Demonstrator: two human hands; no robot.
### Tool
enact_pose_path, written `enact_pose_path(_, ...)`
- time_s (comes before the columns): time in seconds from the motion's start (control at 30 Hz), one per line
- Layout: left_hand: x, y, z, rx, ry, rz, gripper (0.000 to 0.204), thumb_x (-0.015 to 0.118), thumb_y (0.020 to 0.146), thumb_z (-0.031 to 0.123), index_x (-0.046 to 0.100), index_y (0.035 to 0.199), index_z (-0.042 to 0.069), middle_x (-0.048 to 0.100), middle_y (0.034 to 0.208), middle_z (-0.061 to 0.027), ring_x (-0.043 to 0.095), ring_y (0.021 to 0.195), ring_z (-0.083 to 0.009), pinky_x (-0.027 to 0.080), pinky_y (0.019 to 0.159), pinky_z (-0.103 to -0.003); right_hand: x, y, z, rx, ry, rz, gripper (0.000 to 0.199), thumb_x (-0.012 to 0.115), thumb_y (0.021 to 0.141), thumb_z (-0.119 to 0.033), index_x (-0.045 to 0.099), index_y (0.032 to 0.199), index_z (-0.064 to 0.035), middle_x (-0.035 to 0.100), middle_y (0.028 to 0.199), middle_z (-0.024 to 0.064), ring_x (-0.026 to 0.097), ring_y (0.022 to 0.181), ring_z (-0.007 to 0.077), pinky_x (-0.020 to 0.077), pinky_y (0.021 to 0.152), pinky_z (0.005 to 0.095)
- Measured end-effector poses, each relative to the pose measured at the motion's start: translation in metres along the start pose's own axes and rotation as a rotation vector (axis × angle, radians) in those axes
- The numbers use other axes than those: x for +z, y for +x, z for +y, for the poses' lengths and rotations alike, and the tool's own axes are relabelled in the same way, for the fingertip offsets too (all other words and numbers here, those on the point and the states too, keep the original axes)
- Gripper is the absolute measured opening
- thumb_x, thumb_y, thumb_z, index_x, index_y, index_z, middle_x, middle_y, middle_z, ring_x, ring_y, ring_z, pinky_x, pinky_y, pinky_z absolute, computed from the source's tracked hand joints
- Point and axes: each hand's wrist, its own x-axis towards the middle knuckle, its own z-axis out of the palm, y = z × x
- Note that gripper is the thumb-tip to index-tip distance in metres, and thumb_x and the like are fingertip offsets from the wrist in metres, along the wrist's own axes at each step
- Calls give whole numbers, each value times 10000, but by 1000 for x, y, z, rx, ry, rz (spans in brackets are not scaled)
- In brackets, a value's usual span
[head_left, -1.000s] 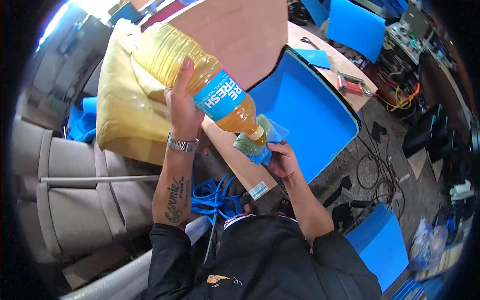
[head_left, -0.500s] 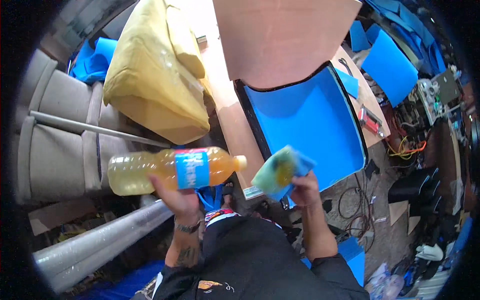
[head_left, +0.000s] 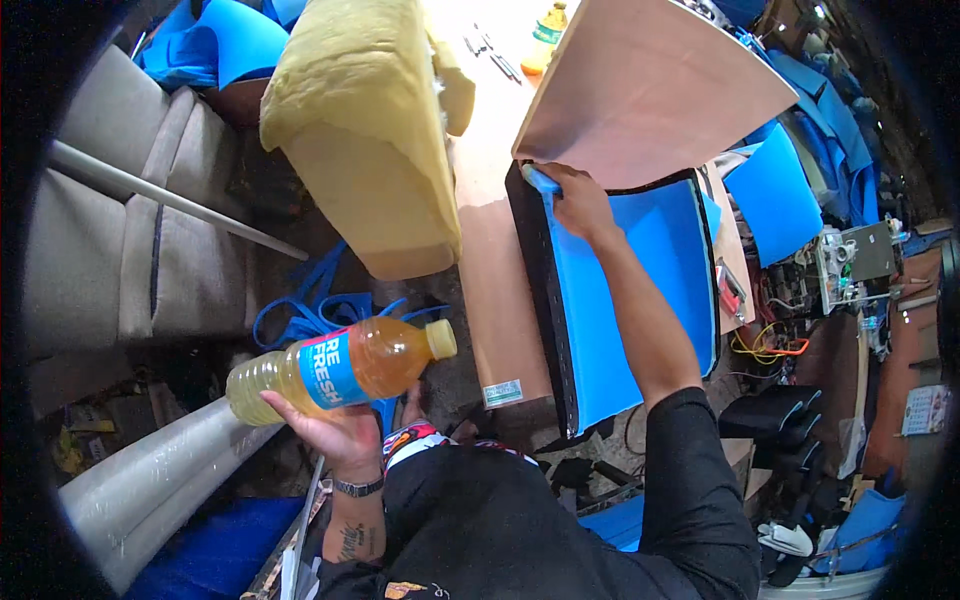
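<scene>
We are cradling the yellow-capped bottle (head_left: 335, 371) in left hand (head_left: 330, 432), fingers curled under, left of the blue panel (head_left: 640, 300) | right hand (head_left: 578, 200) pinching its top corner.

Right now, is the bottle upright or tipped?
Tipped: the bottle lies nearly sideways in the left hand, cap on.

A long wooden workbench (head_left: 500, 290) carries a blue padded panel (head_left: 640, 300) at its near edge and yellow foam (head_left: 360, 130) overhanging its left edge.
</scene>
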Motion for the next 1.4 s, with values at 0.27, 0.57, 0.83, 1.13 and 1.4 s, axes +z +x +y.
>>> enact_pose_path(0.27,-10,1,-1,-111,-70,-74,670,364,867,624,485,1174,41,587,1092,-151,570,1003,-315,443,913,-466,-24,-46,-28,70,-83,-457,472,489,682,14,612,1114,-131,588,1144,118,555,1041,309,447,901,380)
enact_pose_path(0.57,-13,5,-7,-102,-10,-54,670,368,864,625,460,1219,64,567,1135,-143,545,1060,-310,426,940,-472,28,7,10,27,-99,-272,420,531,692,-58,627,1075,-200,617,1078,105,593,926,332,495,795,423)
enact_pose_path(0.83,-16,4,-13,-79,47,-66,697,368,851,649,412,1264,90,525,1202,-121,530,1085,-307,417,950,-483,-26,-41,-20,32,-89,-381,471,541,671,-40,614,1109,-196,605,1116,78,566,976,301,480,832,412)
enact_pose_path(1.13,-9,-5,-17,-105,47,-68,785,348,839,677,449,1225,2,537,1177,-145,530,1077,-304,401,959,-466,-24,-149,-46,27,-43,-648,428,541,676,-15,614,1074,-156,589,1140,74,534,1023,354,491,821,414)
enact_pose_path(1.4,-22,-14,-13,-156,183,-170,714,388,844,645,435,1248,58,516,1220,-142,498,1131,-306,377,984,-493,3,-57,10,51,115,-45,487,525,687,-3,595,1137,-175,546,1209,87,512,1059,345,462,859,412)
